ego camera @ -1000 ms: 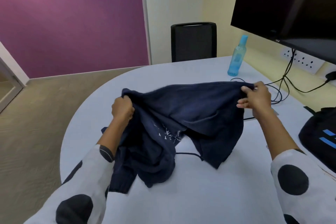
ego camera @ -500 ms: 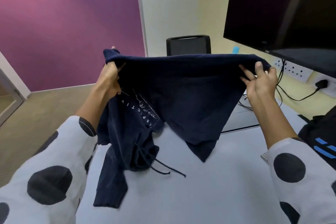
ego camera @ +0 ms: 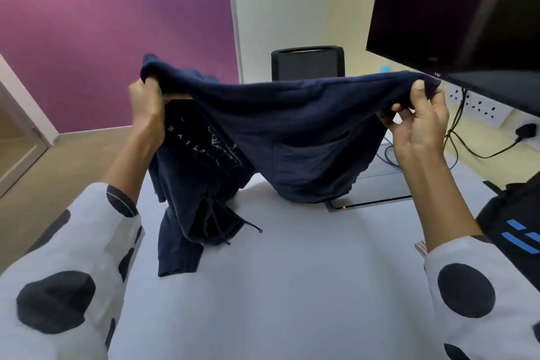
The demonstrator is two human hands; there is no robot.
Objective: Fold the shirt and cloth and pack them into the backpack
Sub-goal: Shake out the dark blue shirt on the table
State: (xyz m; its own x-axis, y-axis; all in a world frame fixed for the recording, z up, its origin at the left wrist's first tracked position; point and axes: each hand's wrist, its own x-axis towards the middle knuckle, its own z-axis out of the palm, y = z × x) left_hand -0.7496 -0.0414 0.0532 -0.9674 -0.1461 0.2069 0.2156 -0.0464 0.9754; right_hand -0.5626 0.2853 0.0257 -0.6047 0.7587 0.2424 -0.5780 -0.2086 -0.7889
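A dark navy hooded shirt (ego camera: pixel 292 126) with white lettering hangs stretched between my two hands above the white table (ego camera: pixel 292 286). My left hand (ego camera: pixel 146 108) grips one end of its upper edge at the left. My right hand (ego camera: pixel 418 126) pinches the other end at the right. The lower part with a sleeve and drawstrings trails onto the table at the left. The black backpack (ego camera: pixel 514 231) with blue stripes sits at the right edge of the table, partly cut off. No separate cloth is visible.
A large dark screen (ego camera: pixel 467 9) hangs at the upper right over wall sockets and cables (ego camera: pixel 467 137). A flat device (ego camera: pixel 377 193) with a red light lies behind the shirt. A black chair (ego camera: pixel 306 63) stands at the table's far side.
Both hands have lifted the shirt off the table and spread it wide in the air. In the last half second they moved further apart and the shirt sagged in the middle.
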